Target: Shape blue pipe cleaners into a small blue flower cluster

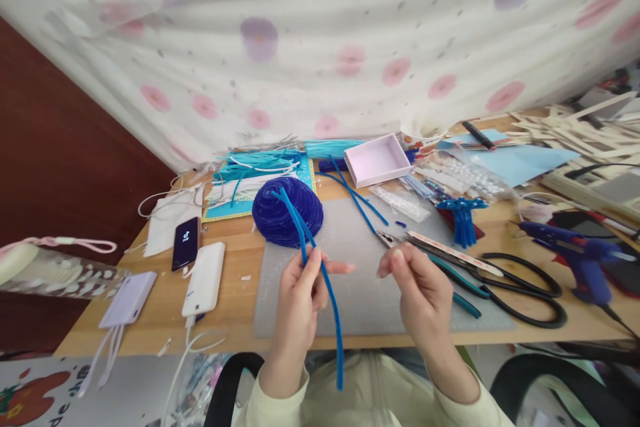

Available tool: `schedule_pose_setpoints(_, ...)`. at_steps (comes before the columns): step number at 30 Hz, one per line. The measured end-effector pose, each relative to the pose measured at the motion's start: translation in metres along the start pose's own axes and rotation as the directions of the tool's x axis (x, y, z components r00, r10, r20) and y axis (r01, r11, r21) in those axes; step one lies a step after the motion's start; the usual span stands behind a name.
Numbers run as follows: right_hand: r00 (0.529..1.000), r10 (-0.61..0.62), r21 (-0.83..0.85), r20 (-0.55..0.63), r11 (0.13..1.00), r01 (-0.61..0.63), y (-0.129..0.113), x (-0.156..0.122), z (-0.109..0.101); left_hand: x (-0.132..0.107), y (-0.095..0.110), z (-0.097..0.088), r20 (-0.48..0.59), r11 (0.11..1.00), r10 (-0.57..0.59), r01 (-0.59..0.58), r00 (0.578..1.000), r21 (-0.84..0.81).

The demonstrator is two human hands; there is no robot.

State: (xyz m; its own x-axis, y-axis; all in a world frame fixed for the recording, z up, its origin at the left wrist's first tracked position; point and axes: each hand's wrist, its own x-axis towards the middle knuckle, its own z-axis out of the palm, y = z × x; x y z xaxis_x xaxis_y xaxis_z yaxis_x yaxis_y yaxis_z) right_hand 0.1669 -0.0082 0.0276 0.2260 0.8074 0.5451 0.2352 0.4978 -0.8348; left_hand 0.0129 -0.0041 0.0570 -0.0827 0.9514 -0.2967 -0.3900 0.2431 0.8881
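The left hand [300, 287] pinches blue pipe cleaners [339, 340], index finger extended. The right hand [424, 290], thumb pressed to forefinger, is near the pliers [457, 274].

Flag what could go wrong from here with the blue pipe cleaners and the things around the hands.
1. The left hand pinches the blue pipe cleaners partway along, leaving long free ends that could snag or bend.
2. The right hand is close to the scissors and teal-handled pliers, so a careless sweep might knock them.
3. The white cable from the power bank runs off the wooden table; a tug could drag the power bank.
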Motion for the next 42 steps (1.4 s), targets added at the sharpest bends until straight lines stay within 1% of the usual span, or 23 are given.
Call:
schedule_pose_setpoints(1,1.0,0.019,0.015,-0.023,1.0,-0.018,-0.001,0.0,-0.001,-0.001,0.001,0.0,-0.006,1.0,-0.017,0.017,1.0,-0.01)
schedule_pose_setpoints(3,0.998,0.056,0.049,-0.018,0.997,-0.055,-0.004,0.0,-0.001,-0.003,0.001,-0.001,-0.012,0.999,-0.033,0.033,0.999,-0.025)
schedule_pose_setpoints(9,0.981,0.182,0.211,0.073,0.958,-0.193,-0.014,-0.006,0.01,-0.009,0.002,0.001,-0.026,0.998,-0.008,0.006,1.0,-0.061)
schedule_pose_setpoints(11,0.967,0.22,0.226,0.127,0.943,-0.244,-0.017,-0.008,0.014,-0.011,0.001,0.002,-0.025,0.998,-0.004,0.002,1.0,-0.07)
schedule_pose_setpoints(13,0.959,0.222,0.19,0.178,0.948,-0.255,-0.019,-0.008,0.016,-0.012,0.0,0.003,-0.021,0.998,-0.012,0.01,1.0,-0.069)
schedule_pose_setpoints(16,0.973,0.148,0.062,0.175,0.985,-0.161,-0.02,-0.008,0.017,-0.015,-0.001,0.005,-0.012,0.998,-0.031,0.031,0.999,-0.048)
schedule_pose_setpoints(18,0.988,0.094,-0.019,0.121,0.996,-0.093,-0.019,-0.008,0.014,-0.017,-0.001,0.005,-0.001,0.999,-0.034,0.034,0.999,-0.029)
schedule_pose_setpoints(20,0.995,0.066,-0.067,0.069,0.996,-0.061,-0.017,-0.008,0.011,-0.018,0.0,0.005,0.004,0.999,-0.03,0.03,1.0,-0.019)
schedule_pose_setpoints(24,0.998,0.04,-0.041,0.047,0.998,-0.038,-0.012,-0.009,0.007,-0.019,0.0,0.004,-0.013,0.999,-0.051,0.051,0.999,-0.008)
schedule_pose_setpoints(26,0.999,-0.007,-0.022,0.032,1.0,0.008,-0.011,-0.009,0.007,-0.02,-0.001,0.003,-0.013,0.998,-0.061,0.061,0.998,0.001)
schedule_pose_setpoints(29,0.997,-0.071,-0.037,0.035,0.997,0.072,-0.013,-0.01,0.011,-0.02,-0.003,0.003,0.026,0.999,-0.04,0.04,0.999,0.017)
schedule_pose_setpoints(33,0.995,-0.079,-0.058,0.065,0.995,0.083,-0.019,-0.009,0.017,-0.021,-0.007,0.006,0.09,0.999,-0.003,0.0,0.996,0.039)
schedule_pose_setpoints(35,0.992,-0.099,-0.09,0.074,0.99,0.105,-0.021,-0.007,0.018,-0.022,-0.009,0.007,0.096,0.999,-0.002,-0.002,0.995,0.048)
schedule_pose_setpoints(37,0.987,-0.14,-0.157,0.081,0.976,0.152,-0.021,-0.007,0.018,-0.022,-0.012,0.007,0.095,0.998,-0.005,0.0,0.995,0.057)
schedule_pose_setpoints(40,0.974,-0.219,-0.261,0.058,0.938,0.227,-0.018,-0.008,0.018,-0.022,-0.016,0.007,0.093,0.998,-0.007,0.001,0.996,0.063)
schedule_pose_setpoints(42,0.967,-0.252,-0.293,0.032,0.923,0.25,-0.016,-0.01,0.019,-0.022,-0.019,0.008,0.099,0.998,-0.012,0.006,0.995,0.066)
